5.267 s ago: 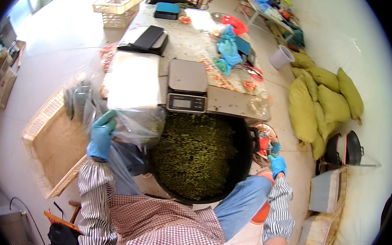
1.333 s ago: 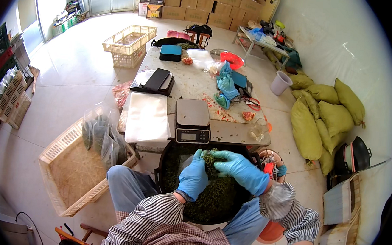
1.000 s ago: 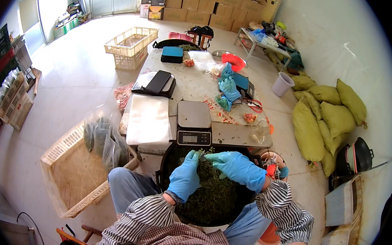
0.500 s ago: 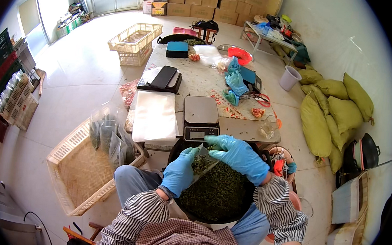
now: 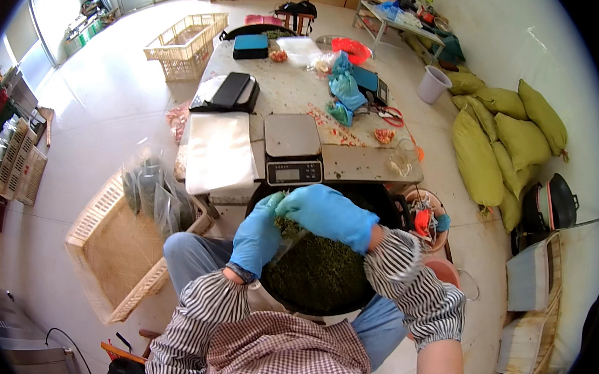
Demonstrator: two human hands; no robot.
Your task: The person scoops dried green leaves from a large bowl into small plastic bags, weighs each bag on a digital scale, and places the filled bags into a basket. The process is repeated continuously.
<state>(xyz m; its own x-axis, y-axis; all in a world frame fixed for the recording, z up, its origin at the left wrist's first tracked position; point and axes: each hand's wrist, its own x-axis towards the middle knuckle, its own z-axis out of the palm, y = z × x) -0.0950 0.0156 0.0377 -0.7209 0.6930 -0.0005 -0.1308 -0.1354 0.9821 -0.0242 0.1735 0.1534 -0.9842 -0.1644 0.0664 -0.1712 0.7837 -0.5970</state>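
Both my hands wear blue gloves and meet over a wide black basin of dark green, crumbly plant matter. My left hand is closed around the upper side of a clear plastic bag with some green bits inside. At the mouth of this bag, my right hand has its fingers pressed together against the left fingertips, pinching the bag's edge; the fingertips are partly hidden. Just beyond the hands, a digital scale stands at the table's near edge with a bare plate.
A stack of clear bags and a black phone lie on the table. Filled bags stand in a cream crate at left. Red-handled scissors lie at right, with yellow-green sacks along the wall.
My right hand's fingers have come together at the bag's mouth, where they were more spread. Both hands and the bag have risen slightly, and the head view has shifted.
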